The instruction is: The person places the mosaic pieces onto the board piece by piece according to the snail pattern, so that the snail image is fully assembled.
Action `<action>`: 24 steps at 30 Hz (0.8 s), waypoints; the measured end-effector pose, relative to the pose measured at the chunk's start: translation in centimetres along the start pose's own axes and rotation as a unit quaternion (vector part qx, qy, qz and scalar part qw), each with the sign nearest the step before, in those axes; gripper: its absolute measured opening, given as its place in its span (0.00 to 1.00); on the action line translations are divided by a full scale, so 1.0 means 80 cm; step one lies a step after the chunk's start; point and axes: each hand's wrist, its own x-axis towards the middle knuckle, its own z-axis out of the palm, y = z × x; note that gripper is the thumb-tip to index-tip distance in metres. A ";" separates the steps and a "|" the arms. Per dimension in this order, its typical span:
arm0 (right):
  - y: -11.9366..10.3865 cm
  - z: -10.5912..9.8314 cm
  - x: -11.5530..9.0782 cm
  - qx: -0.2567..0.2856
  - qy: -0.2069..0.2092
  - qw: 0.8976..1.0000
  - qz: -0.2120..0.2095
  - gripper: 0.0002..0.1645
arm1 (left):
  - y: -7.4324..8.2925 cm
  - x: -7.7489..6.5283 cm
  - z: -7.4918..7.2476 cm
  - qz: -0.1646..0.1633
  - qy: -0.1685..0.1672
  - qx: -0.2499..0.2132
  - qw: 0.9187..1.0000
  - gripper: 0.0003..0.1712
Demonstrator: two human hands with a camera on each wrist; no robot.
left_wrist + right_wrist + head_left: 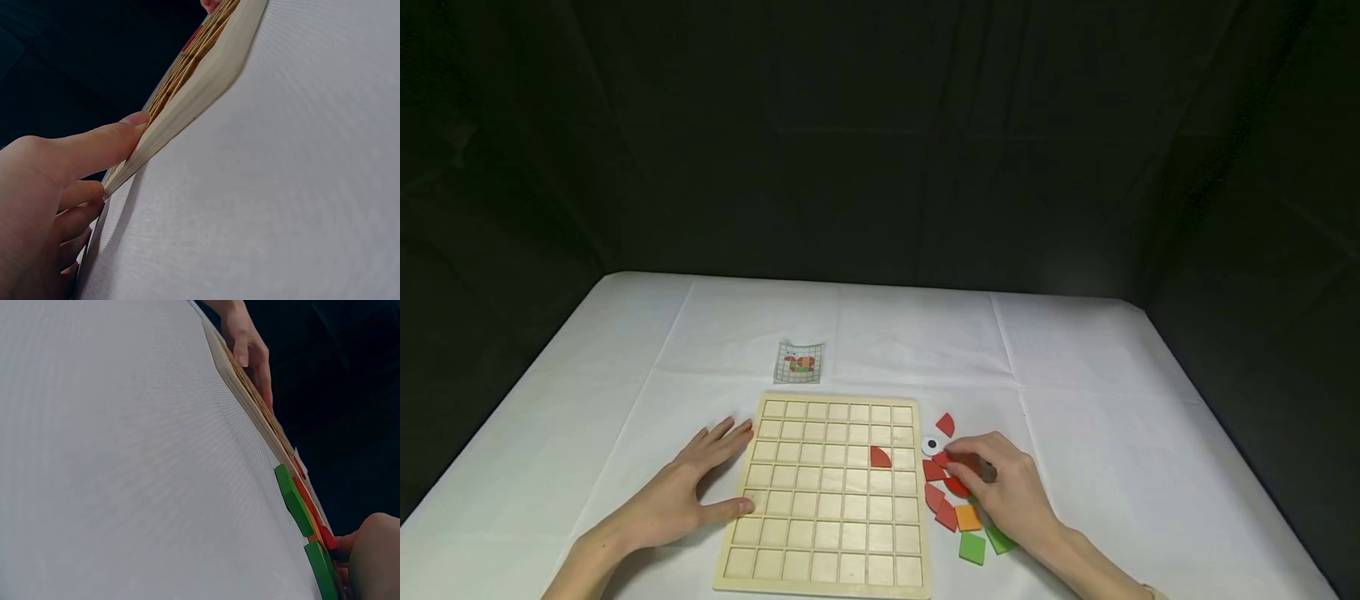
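Note:
A wooden grid board (823,506) lies flat on the white table, with one red quarter-circle tile (880,457) in a cell toward its right side. My left hand (673,498) rests along the board's left edge, thumb on the rim and fingers extended; the left wrist view shows the thumb (112,142) pressing the edge. To the right of the board, my right hand (1011,487) pinches a small red tile (941,459) between thumb and index finger, low over the loose pieces. The hand partly hides the tiles beneath it.
Loose tiles lie right of the board: several red ones (946,425), an orange square (967,517), green pieces (972,548) and a white eye tile (931,445). Behind the board lies a small pattern card (799,364). Dark curtains (880,167) surround the table.

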 end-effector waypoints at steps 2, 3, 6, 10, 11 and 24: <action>0.000 0.001 0.000 0.004 -0.003 1.000 0.001 0.20 | 0.001 0.000 0.001 0.001 0.000 -0.001 1.000 0.53; -0.001 0.001 0.001 0.005 -0.003 1.000 0.000 0.20 | 0.001 0.000 0.001 0.001 0.001 -0.002 1.000 0.53; 0.000 0.004 0.004 0.006 0.000 1.000 -0.002 0.20 | 0.000 0.001 0.001 0.001 0.002 0.001 1.000 0.53; 0.002 0.006 0.009 0.003 0.004 1.000 0.001 0.18 | -0.003 0.002 0.001 -0.001 0.003 0.003 1.000 0.53; 0.002 0.007 0.009 0.001 0.004 1.000 0.002 0.18 | -0.003 0.002 0.001 -0.001 0.003 0.003 1.000 0.53; 0.002 0.006 0.009 -0.018 0.002 0.999 -0.027 0.18 | -0.002 0.002 0.001 -0.002 0.000 0.002 1.000 0.54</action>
